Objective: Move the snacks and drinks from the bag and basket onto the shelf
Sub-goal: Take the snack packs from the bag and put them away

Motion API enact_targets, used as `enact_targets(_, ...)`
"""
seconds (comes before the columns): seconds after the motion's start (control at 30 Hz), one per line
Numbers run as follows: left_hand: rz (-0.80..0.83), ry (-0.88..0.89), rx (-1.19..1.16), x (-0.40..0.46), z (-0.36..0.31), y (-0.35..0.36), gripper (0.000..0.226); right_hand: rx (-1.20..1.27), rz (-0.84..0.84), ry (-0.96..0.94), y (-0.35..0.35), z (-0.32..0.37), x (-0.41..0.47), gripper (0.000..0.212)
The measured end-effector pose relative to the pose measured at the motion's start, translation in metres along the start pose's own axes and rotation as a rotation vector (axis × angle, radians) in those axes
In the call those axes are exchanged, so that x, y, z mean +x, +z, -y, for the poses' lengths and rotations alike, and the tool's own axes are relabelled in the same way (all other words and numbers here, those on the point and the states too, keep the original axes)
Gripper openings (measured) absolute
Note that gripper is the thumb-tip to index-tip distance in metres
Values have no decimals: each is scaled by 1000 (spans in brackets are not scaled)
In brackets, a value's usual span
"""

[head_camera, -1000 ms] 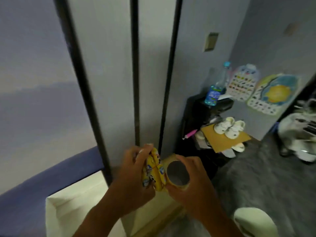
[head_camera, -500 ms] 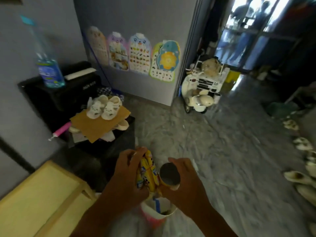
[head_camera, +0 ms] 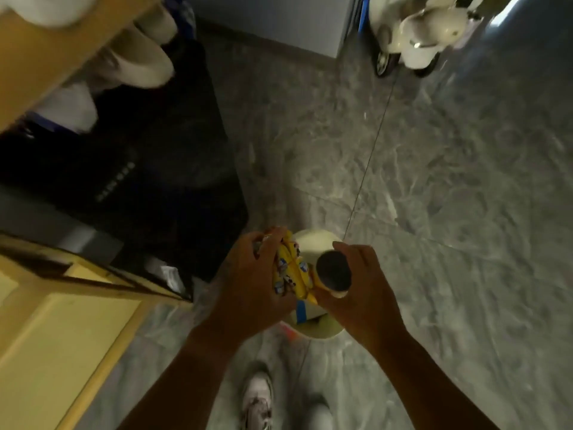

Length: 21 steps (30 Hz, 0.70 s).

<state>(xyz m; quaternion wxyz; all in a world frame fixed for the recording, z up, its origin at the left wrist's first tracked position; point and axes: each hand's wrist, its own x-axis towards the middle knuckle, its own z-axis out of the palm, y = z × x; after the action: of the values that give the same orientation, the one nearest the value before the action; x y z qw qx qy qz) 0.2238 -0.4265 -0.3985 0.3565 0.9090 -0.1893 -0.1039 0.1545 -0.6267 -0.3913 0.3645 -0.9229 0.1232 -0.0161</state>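
Observation:
My left hand (head_camera: 251, 274) grips a bundle of yellow snack packets (head_camera: 291, 271) with blue and white print. My right hand (head_camera: 356, 283) holds a cylindrical can (head_camera: 334, 271), its dark round end facing the camera. Both hands hover side by side, touching, directly above a cream-coloured basket (head_camera: 313, 240) that stands on the floor. Inside the basket, a white item with a blue stripe (head_camera: 302, 313) shows below the packets. Most of the basket's inside is hidden by my hands.
A yellow wooden shelf (head_camera: 62, 330) is at lower left. A black cabinet (head_camera: 148, 169) stands beyond it, with pale shoes (head_camera: 148, 57) on cardboard above. A cream toy scooter (head_camera: 424, 29) stands at upper right. My shoes (head_camera: 257, 398) are on the grey marble floor (head_camera: 434, 181).
The view has swung from the wall and door down to the floor and basket. Both hands kept their hold on the packets and the can throughout.

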Motion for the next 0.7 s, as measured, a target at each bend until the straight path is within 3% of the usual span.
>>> enact_targets(0.2,122,-69,-37,8,43,73,102,-69,86,95,60,-60,5,77)
enact_targets(0.4,259,-133,0,33,44,102,102,-135,105,182,68,-77,17,76)
enact_targets(0.57,145,-111,79,48,33,79,68,-155,91,134,44,-54,28,57)
enact_targets(0.7,41,-88,92,57,1,25,63,-171,59,53,4,-11,40,62)
